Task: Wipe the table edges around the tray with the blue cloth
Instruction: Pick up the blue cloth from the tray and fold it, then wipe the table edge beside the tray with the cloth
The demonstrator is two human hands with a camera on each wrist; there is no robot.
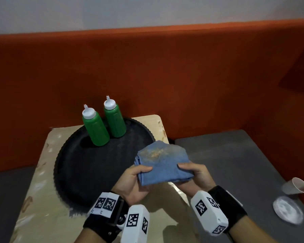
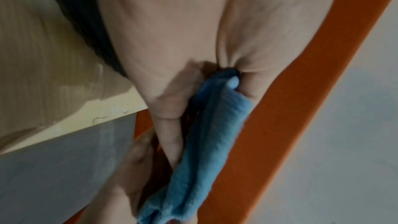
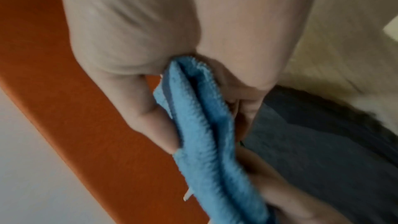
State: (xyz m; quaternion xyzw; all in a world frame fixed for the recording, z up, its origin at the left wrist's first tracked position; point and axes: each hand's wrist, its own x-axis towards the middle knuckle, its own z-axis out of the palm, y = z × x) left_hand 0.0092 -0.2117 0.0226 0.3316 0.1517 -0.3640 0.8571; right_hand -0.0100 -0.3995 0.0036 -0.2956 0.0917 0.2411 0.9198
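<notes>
**Both hands hold the folded blue cloth above the table corner**

On the left side stands the small beige table with a glossy, stained top. A round black tray with a ribbed rim covers most of it. Two green plastic squeeze bottles with white nozzle caps stand upright on the far part of the tray, close beside each other, well beyond the fingertips of both hands.

The left hand comes next, above the near right part of the tray. Its thumb lies on top of the folded blue terry cloth and its fingers are curled under it, so the hand pinches the left edge of the cloth. In the left wrist view the cloth is pressed between thumb and fingers.

The cloth is lifted in the air between the two hands, over the right border of the table, and it touches neither the table nor the tray. On its upper face, ahead of the thumbs, there is a brownish dirty patch.

The right hand grips the right edge in the same way, thumb above and fingers curled below; the right wrist view shows the folded layers squeezed there.

To the right of this hand is a grey surface. Far from the fingers, a tipped paper cup lies on it, and near the cup a small white round dish.
</notes>
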